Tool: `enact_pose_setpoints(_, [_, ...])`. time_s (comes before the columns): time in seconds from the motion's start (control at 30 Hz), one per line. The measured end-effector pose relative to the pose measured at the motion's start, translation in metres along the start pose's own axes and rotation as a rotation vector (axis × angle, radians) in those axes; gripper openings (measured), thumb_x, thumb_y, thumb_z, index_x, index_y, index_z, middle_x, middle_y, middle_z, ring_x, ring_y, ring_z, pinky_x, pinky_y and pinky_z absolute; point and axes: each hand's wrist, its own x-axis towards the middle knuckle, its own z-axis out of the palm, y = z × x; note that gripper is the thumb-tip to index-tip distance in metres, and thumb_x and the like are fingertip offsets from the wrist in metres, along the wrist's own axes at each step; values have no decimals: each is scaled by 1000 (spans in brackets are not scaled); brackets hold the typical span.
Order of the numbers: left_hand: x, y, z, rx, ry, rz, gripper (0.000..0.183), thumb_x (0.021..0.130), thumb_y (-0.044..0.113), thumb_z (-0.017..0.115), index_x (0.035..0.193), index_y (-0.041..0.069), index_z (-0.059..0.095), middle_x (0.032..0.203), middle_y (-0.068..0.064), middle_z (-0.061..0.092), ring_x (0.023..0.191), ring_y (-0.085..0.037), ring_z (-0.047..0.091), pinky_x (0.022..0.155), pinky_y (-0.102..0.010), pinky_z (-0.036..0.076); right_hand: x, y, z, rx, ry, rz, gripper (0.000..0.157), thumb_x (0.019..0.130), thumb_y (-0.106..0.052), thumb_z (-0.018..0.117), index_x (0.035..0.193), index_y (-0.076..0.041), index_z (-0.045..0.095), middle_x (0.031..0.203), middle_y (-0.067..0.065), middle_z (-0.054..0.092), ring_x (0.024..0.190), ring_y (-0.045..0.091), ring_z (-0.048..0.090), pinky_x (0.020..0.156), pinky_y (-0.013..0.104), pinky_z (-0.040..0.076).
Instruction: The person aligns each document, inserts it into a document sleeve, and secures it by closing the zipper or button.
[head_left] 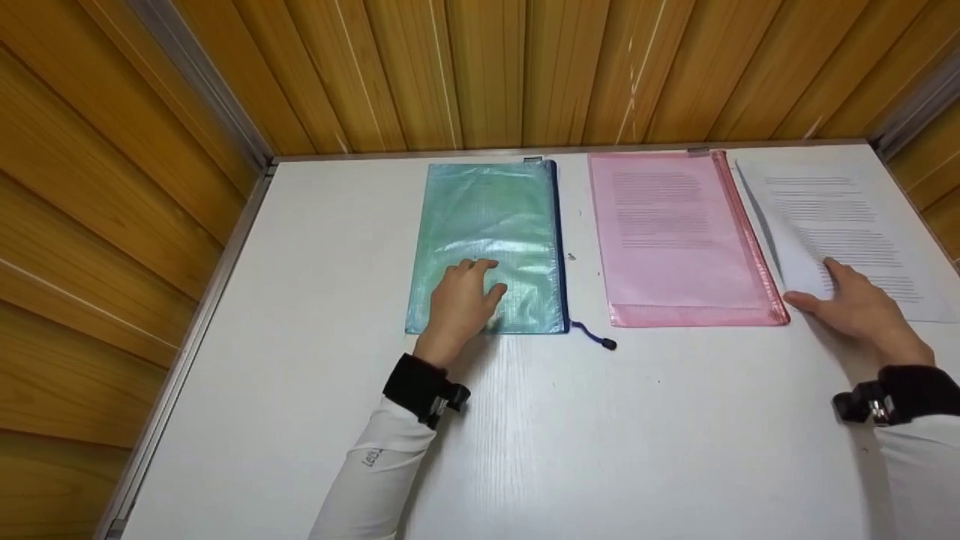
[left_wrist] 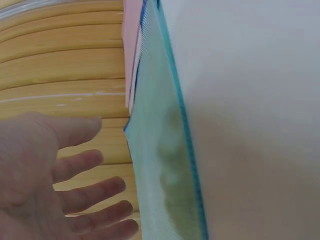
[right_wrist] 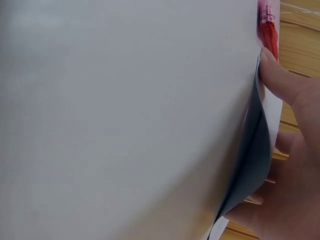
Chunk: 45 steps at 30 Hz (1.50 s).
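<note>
A teal mesh zip pouch [head_left: 487,217] lies flat in the middle of the white table [head_left: 300,300]. My left hand [head_left: 484,279] is spread over its near end. In the left wrist view its straight fingers [left_wrist: 90,162] stand a little off the pouch [left_wrist: 165,165]. A pink zip pouch [head_left: 675,240] with a printed page inside lies to the right. Further right are printed sheets [head_left: 847,225]. My right hand [head_left: 814,285] pinches their near left edge, thumb [right_wrist: 277,75] under the raised edge [right_wrist: 257,150] and fingers on top.
Wooden panelled walls [head_left: 487,67] close in the table at the back and both sides. A blue zip cord [head_left: 594,337] trails from the teal pouch's near right corner. The pink pouch [left_wrist: 131,45] shows beyond the teal one in the left wrist view.
</note>
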Motion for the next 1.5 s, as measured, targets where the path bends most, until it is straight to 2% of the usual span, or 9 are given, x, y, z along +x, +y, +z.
enact_pose_setpoints(0.13, [1,8,-1,-63,47,37,35,96,26,64,127,11,66,122,-14,69,112,-33,65,81,-43,58,0,-3,0,0,50,27,103,97,-62,47,152,11,0,144,50,18,122,68,29,99,76,29])
enact_pose_setpoints(0.23, [1,13,1,-108,56,56,32,97,25,63,126,11,67,122,-13,70,111,-31,66,85,-43,57,-1,-4,0,-13,125,54,90,99,-53,48,151,11,14,138,50,31,113,65,40,90,71,36])
enact_pose_setpoints(0.4, [-2,21,6,-153,39,92,29,98,24,62,124,12,68,121,-9,71,113,-27,67,90,-41,55,-2,-6,-3,-11,240,120,60,101,-30,51,141,12,39,126,44,48,97,54,49,74,57,39])
enact_pose_setpoints(0.6, [-1,30,13,-234,-7,155,29,99,23,60,123,9,69,120,-7,72,111,-26,67,92,-38,54,-12,-12,-5,64,358,94,50,99,-19,50,138,12,46,125,44,52,94,52,51,65,41,36])
enact_pose_setpoints(0.7, [1,30,18,-292,-32,163,28,100,22,58,123,8,68,121,-5,72,108,-23,68,92,-35,55,-18,-22,-5,126,434,80,48,100,-18,50,139,10,47,128,44,50,101,55,52,71,49,41])
enact_pose_setpoints(0.87, [4,30,26,-379,-64,153,28,100,19,58,123,7,68,120,-7,73,105,-18,69,90,-30,56,-26,-46,-8,219,511,132,48,101,-17,46,143,7,44,135,40,49,117,58,52,94,68,44])
enact_pose_setpoints(1.03, [8,36,30,-421,-85,169,28,100,19,58,123,6,67,117,-8,73,104,-20,71,89,-26,57,-36,-70,-10,300,597,174,47,102,-18,46,146,0,45,141,32,50,127,54,51,104,66,41])
enact_pose_setpoints(1.3, [14,38,31,-583,-258,79,38,101,29,56,133,9,62,121,-8,70,105,-24,70,85,-26,55,-54,-100,8,359,792,-21,37,98,-13,56,133,-1,60,126,29,63,112,51,62,90,54,50])
enact_pose_setpoints(1.5, [15,37,37,-614,-244,39,41,102,32,54,135,9,59,127,-9,68,110,-25,69,92,-29,55,-61,-126,25,346,809,-164,33,96,-7,59,128,3,63,120,31,65,104,48,65,82,37,55])
